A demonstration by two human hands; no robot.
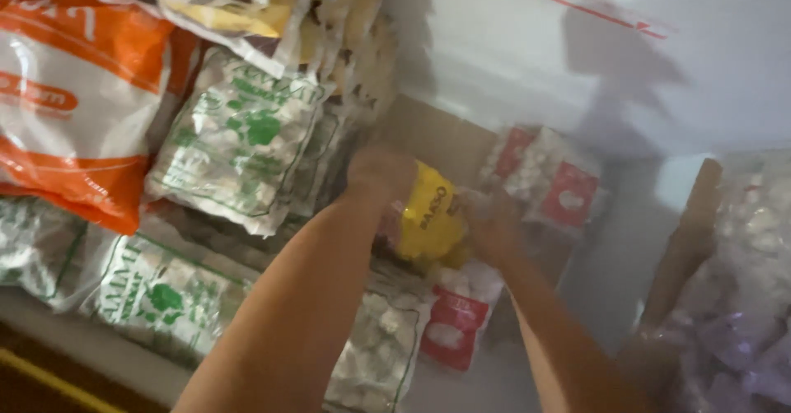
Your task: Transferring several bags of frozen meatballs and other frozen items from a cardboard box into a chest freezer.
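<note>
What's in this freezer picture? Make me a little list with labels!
place: chest freezer, white inner wall
left hand: on the yellow packet, grip unclear
right hand: on the yellow packet, blurred
yellow packet: between both hands
green-printed bags: stacked at left, pale lumps inside
orange and white bag: far left
red-labelled bags: behind and below the packet
cardboard: behind the hands
</note>
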